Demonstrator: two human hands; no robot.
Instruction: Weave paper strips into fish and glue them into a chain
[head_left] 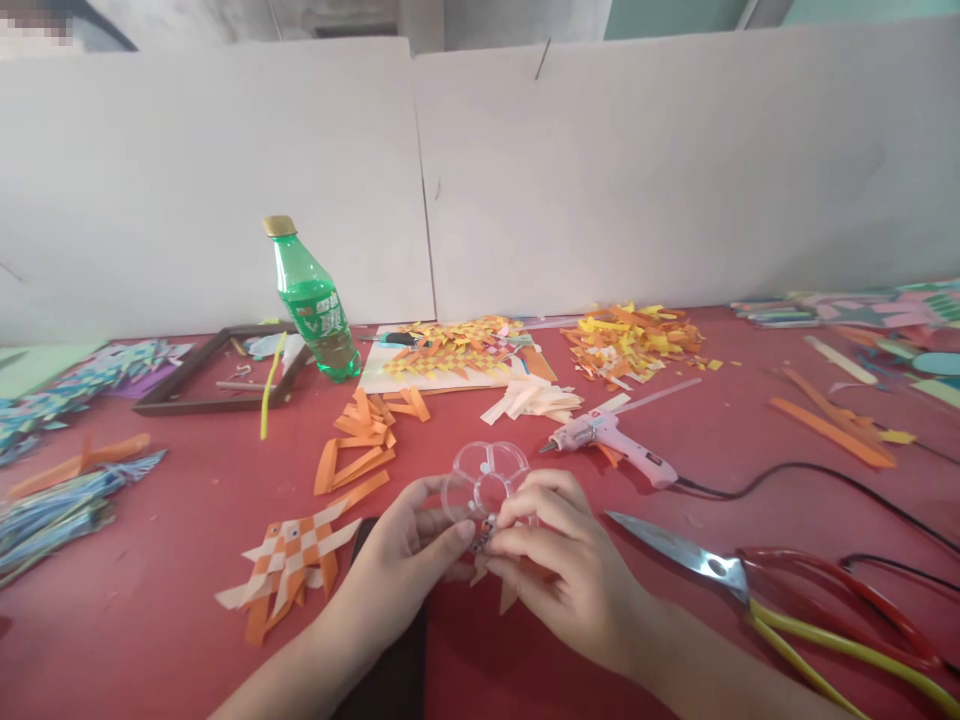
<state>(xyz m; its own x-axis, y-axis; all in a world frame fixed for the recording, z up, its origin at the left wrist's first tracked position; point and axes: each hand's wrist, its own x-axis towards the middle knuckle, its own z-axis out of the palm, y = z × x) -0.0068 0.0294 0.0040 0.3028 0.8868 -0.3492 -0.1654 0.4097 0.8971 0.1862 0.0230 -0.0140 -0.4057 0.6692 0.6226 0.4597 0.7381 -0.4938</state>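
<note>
Between my hands is a clear plastic flower-shaped case [491, 462] with round compartments. Small black-and-white googly eyes [486, 530] gather in its near compartment. My left hand [420, 545] is closed around the case's left side, its thumb beside the eyes. My right hand [559, 560] is closed at the right side, fingertips pressed close to the same compartment; whether they also pinch an eye is hidden. Pale paper tips show beneath the fingers. Left of my hands lies a woven orange-and-white paper fish [292, 560] with an eye on it.
A pink glue gun [615, 440] with a black cord and large scissors [705, 560] lie to the right. A green bottle [311, 300] stands by a dark frame [172, 395]. Orange strips [360, 440] and yellow paper scraps [634, 340] lie beyond. A dark flat object [390, 660] lies under my left arm.
</note>
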